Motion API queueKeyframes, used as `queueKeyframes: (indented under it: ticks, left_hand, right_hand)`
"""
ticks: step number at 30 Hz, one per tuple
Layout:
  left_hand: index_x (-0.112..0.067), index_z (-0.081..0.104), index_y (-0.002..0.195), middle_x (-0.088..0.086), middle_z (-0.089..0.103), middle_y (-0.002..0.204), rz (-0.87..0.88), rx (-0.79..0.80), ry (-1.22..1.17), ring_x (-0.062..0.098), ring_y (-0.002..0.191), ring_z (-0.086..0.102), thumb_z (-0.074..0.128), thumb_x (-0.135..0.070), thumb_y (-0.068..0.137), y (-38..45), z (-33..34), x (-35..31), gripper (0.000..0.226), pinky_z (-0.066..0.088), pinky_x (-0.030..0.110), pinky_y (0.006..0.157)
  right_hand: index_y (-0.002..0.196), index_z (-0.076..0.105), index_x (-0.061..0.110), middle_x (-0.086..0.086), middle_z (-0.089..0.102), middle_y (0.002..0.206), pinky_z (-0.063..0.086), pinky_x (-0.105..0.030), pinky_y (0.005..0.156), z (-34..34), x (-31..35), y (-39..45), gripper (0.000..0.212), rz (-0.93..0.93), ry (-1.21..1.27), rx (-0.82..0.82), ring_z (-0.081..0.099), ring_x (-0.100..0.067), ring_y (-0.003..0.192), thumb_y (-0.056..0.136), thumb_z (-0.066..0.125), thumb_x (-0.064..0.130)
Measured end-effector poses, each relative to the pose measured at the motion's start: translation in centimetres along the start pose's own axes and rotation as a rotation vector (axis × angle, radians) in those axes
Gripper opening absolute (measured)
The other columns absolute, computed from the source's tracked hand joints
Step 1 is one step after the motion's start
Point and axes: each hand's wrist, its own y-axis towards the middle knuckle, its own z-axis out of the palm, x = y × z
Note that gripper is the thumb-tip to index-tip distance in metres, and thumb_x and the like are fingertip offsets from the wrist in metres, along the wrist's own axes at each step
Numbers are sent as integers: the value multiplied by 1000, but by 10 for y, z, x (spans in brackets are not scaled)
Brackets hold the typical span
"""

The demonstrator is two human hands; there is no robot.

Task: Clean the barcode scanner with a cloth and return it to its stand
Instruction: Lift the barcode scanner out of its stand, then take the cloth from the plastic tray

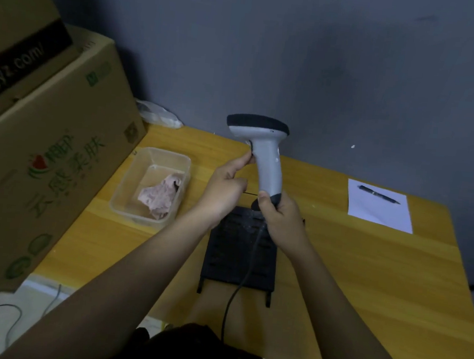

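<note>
The barcode scanner [264, 153] stood upright in the air above the black stand [240, 255], which lay flat on the wooden counter [366, 264]. The right hand [281, 215] had its fingers wrapped tight around the base of the handle, where the cable [236, 292] left it. The left hand [226, 187] pinched the scanner near the trigger with thumb and fingertips. The pink cloth [160, 195] lay crumpled in a clear plastic container [130, 195] just left of the stand.
</note>
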Motion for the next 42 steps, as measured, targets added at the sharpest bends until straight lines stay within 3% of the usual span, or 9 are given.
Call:
queueKeyframes:
  ticks: [7,15,19,28,30,33,35,39,42]
  left_hand:
    - [-20,33,145,0,37,151,-45,39,143,13,140,29,39,0,91,21,-18,11,57,24,20,102]
    - [-6,59,122,10,59,130,-75,-254,269,21,123,51,39,-3,92,28,-89,60,36,38,25,102]
    - [-3,62,112,17,66,112,-140,-326,366,31,107,61,40,-6,94,35,-137,91,30,46,29,87]
    - [-2,54,126,18,59,129,-293,-40,675,35,113,57,46,-24,96,68,-196,153,38,48,41,92]
    - [-3,55,123,19,63,116,-313,11,694,36,99,61,45,-29,96,79,-197,162,39,52,44,82]
    - [-4,62,99,10,61,78,-330,-5,731,28,66,57,43,-38,96,95,-188,169,39,45,33,56]
    - [-7,60,92,8,58,68,-343,-4,706,24,57,53,45,-38,95,102,-180,173,34,37,28,48]
    - [-7,57,79,19,61,77,-342,-103,520,28,66,53,45,-23,96,107,-175,178,26,42,32,57]
    - [-9,44,77,5,44,70,-275,-226,298,18,65,44,44,-15,95,95,-176,152,19,36,20,56]
  right_hand:
    - [61,37,16,2,33,50,24,-13,36,13,0,6,36,32,-3,-117,34,-3,36,96,45,20]
    - [66,38,12,0,35,54,25,-16,38,40,1,22,33,56,-80,-19,31,-5,39,95,47,26]
    - [60,33,19,2,32,53,24,-14,37,71,6,33,38,68,-69,22,31,-5,38,95,47,26]
    - [62,36,13,-3,31,52,21,-15,38,142,-18,65,37,210,-72,42,28,-9,40,93,48,27]
    - [60,35,13,-3,29,51,19,-15,38,152,-25,70,37,228,-68,22,28,-12,42,93,48,25]
    - [60,36,13,-1,29,49,19,-14,38,161,-32,76,37,255,-58,-2,28,-12,41,93,49,23]
    - [58,33,14,0,27,47,19,-13,37,165,-35,78,40,286,-52,-10,25,-9,37,93,50,23]
    - [59,36,13,-7,28,50,20,-18,38,166,-38,78,38,310,-57,-8,28,-17,42,93,49,26]
    - [60,36,14,-5,33,52,23,-21,41,158,-34,74,38,307,-90,-2,32,-18,46,92,50,27]
